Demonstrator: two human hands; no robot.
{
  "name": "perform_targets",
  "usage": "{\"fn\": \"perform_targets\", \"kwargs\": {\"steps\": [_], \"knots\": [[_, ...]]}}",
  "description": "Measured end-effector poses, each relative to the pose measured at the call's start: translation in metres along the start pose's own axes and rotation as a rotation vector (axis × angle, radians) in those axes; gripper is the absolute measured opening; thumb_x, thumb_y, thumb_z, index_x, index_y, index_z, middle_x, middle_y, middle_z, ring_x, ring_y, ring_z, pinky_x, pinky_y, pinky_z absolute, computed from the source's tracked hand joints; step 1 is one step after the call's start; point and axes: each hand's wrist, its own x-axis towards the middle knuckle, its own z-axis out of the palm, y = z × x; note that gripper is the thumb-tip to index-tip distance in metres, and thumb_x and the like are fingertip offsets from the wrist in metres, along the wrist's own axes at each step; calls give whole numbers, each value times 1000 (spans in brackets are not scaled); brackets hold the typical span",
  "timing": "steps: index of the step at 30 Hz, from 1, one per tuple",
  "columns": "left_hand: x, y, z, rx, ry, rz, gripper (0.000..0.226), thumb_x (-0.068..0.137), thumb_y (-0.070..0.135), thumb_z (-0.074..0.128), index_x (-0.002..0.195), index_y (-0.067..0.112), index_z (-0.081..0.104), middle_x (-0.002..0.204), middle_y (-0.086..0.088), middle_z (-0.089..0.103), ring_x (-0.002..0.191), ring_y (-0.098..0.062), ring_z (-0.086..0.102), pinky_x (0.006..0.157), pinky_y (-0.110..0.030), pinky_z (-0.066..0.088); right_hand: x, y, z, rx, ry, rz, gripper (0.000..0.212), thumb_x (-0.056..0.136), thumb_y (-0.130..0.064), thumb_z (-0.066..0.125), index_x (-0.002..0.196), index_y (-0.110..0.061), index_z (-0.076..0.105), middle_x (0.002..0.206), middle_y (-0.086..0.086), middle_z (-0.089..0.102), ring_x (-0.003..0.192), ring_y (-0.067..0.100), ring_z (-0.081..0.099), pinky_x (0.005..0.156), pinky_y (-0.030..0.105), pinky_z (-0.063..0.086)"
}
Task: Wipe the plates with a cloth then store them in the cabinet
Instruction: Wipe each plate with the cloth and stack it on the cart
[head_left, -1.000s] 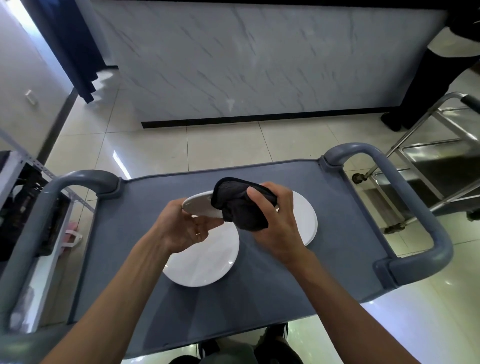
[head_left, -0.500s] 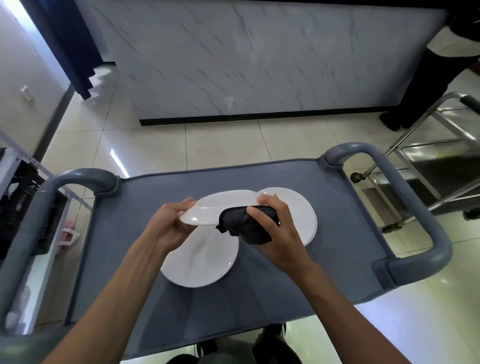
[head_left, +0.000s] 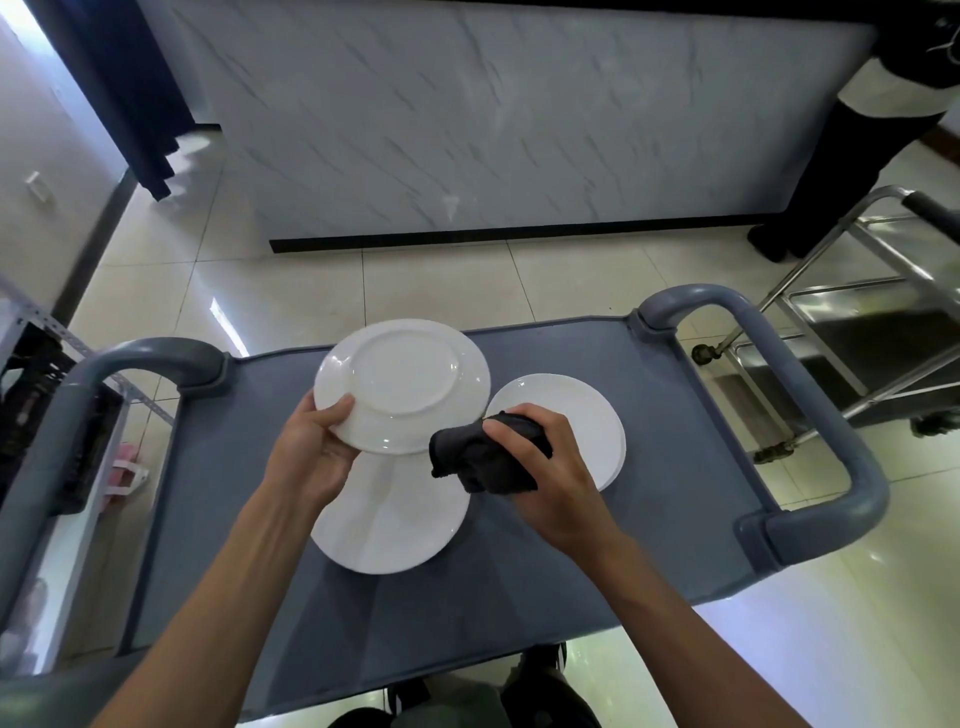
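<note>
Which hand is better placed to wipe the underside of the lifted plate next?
Right hand: it grips the black cloth beside the tilted round white plate, while the left hand is busy holding that plate.

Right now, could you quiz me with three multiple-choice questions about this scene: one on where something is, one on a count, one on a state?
1. Where is the dark crumpled cloth?
A. On the floor
B. In the right hand
C. Draped over the cart handle

2. How many round white plates show?
A. Three
B. One
C. Five

3. Which way does the lifted white plate face?
A. Flat on the cart
B. Broken in two
C. Tilted, underside toward the camera

Answers: 1 B, its fingers curl round the cloth. 2 A, one in the left hand, two lying on the grey cart top. 3 C, its foot ring shows.
</note>
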Motion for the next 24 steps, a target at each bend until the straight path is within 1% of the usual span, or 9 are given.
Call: {"fn": "perform_targets", "kwargs": {"steps": [3, 6, 10, 13, 16, 18, 20, 22, 24], "knots": [[0, 0, -2, 78, 7, 77, 44, 96, -3, 53, 138, 13, 56, 132, -13, 66, 109, -28, 68, 79, -39, 63, 8, -4, 1, 33, 10, 9, 78, 75, 5, 81, 142, -23, 51, 140, 10, 43, 128, 24, 49, 109, 30, 41], [-3, -3, -2, 145, 2, 121, 46, 94, -4, 57, 136, 15, 58, 127, -13, 69, 101, -28, 70, 70, -38, 62, 18, -8, 3, 86, 16, 20, 81, 77, 1, 77, 146, -26, 47, 145, 5, 38, 131, 22, 47, 109, 32, 42], [-8, -8, -1, 224, -25, 166, 48, 91, -5, 61, 135, 15, 59, 116, -10, 72, 94, -27, 71, 65, -40, 60, 33, -17, 7, 159, 13, 96, 90, 73, 2, 80, 148, -31, 44, 149, -7, 31, 134, 14, 43, 109, 23, 39], [-13, -11, 0, 272, -66, 180, 48, 89, -7, 63, 132, 15, 61, 112, -9, 73, 95, -29, 71, 66, -41, 61, 46, -24, 10, 205, 19, 145, 91, 73, 1, 80, 149, -31, 43, 150, -4, 32, 136, 10, 41, 109, 17, 37], [-18, -17, 3, 295, -123, 166, 49, 88, -8, 63, 132, 13, 60, 120, -17, 70, 98, -34, 70, 71, -45, 62, 58, -27, 12, 227, 2, 192, 83, 77, -2, 78, 149, -25, 44, 153, 2, 31, 140, 9, 37, 111, 16, 34], [-22, -22, 6, 294, -154, 158, 47, 88, -6, 63, 131, 13, 61, 122, -20, 69, 99, -36, 70, 75, -47, 62, 63, -29, 13, 246, -26, 224, 76, 81, -6, 78, 148, -22, 46, 155, 1, 29, 142, 11, 35, 114, 19, 34], [-26, -25, 7, 284, -180, 146, 46, 89, -5, 62, 131, 13, 61, 123, -20, 69, 102, -38, 69, 81, -50, 62, 65, -30, 14, 248, -59, 254, 71, 83, -8, 77, 147, -19, 48, 156, 1, 29, 143, 15, 35, 117, 28, 34], [-28, -28, 7, 279, -197, 129, 46, 90, -5, 62, 133, 13, 61, 124, -20, 68, 106, -40, 68, 84, -52, 60, 65, -29, 14, 205, -90, 298, 67, 85, -12, 76, 146, -18, 50, 158, 0, 29, 143, 19, 33, 119, 35, 33], [-29, -28, 5, 274, -209, 112, 46, 92, -4, 61, 134, 13, 60, 125, -21, 68, 107, -40, 68, 84, -51, 61, 64, -28, 14, 126, -116, 319, 60, 87, -15, 74, 143, -16, 53, 161, 2, 27, 145, 22, 29, 121, 39, 29]]}}
